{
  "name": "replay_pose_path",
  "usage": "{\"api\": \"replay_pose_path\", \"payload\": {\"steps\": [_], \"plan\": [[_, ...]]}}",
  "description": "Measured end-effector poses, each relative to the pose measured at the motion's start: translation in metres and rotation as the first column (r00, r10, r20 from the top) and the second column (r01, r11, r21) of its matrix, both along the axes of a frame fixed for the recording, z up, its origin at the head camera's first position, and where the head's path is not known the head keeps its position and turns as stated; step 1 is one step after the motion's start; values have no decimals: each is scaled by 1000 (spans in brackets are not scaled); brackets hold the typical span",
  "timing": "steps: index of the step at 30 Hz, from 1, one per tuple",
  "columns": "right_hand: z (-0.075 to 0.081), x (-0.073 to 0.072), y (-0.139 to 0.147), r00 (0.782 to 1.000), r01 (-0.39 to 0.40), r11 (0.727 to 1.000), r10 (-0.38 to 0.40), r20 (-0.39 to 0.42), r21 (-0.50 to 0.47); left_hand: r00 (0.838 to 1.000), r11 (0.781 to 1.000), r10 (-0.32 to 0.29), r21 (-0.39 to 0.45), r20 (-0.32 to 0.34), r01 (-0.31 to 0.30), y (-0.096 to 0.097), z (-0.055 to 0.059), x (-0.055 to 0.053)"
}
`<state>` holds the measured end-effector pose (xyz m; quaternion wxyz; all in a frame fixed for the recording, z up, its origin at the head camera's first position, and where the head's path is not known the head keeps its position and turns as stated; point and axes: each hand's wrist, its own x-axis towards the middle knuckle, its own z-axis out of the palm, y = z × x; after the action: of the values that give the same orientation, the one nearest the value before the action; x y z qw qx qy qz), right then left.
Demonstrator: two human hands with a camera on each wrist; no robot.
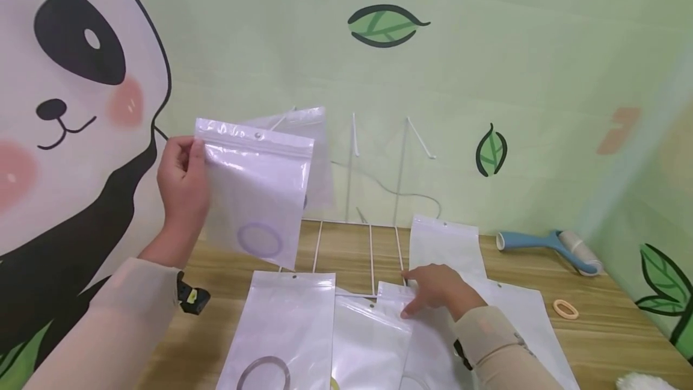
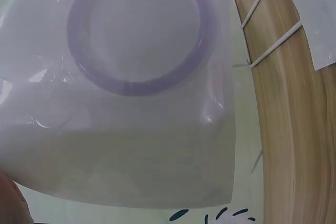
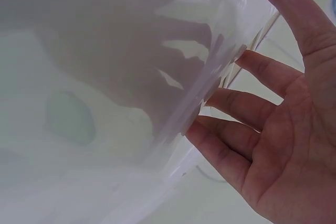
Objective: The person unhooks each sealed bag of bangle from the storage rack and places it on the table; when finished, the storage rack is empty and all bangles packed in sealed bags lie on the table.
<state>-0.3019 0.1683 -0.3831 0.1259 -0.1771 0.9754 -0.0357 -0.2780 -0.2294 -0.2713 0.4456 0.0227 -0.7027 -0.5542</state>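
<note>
My left hand (image 1: 184, 179) pinches the upper left edge of a clear-fronted white zip bag (image 1: 254, 179), held up in front of the rack. A purple ring (image 2: 139, 90) lies inside this bag. My right hand (image 1: 438, 287) is low over the table with fingers spread and fairly straight. In the right wrist view, its fingertips (image 3: 244, 59) are right at the edge of a glossy clear plastic bag (image 3: 105, 66). Close to that hand in the head view are a zip bag (image 1: 373, 330) with a yellow item and another bag with a pale ring (image 1: 414, 381).
A white wire rack (image 1: 370, 257) stands on the wooden table with prongs, one behind the raised bag carrying another bag (image 1: 319, 167). Bags lie in front, one with a dark ring (image 1: 265, 361). A blue-handled lint roller (image 1: 541, 242) and peach ring (image 1: 565, 309) are at right.
</note>
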Motion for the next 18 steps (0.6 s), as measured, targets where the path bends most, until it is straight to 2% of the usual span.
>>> {"api": "replay_pose_path", "payload": {"steps": [10, 14, 18], "plan": [[-3, -1, 1, 1000, -5, 1000, 5, -4, -6, 999, 1000, -13, -14, -44, 13, -1, 1, 5], [-2, 0, 1, 1000, -6, 1000, 6, -8, -1, 1000, 1000, 16, -4, -10, -17, -9, -2, 7], [-1, 0, 1, 1000, -13, 1000, 13, -19, 6, 996, 997, 78, 18, 40, -79, -21, -8, 8]]}}
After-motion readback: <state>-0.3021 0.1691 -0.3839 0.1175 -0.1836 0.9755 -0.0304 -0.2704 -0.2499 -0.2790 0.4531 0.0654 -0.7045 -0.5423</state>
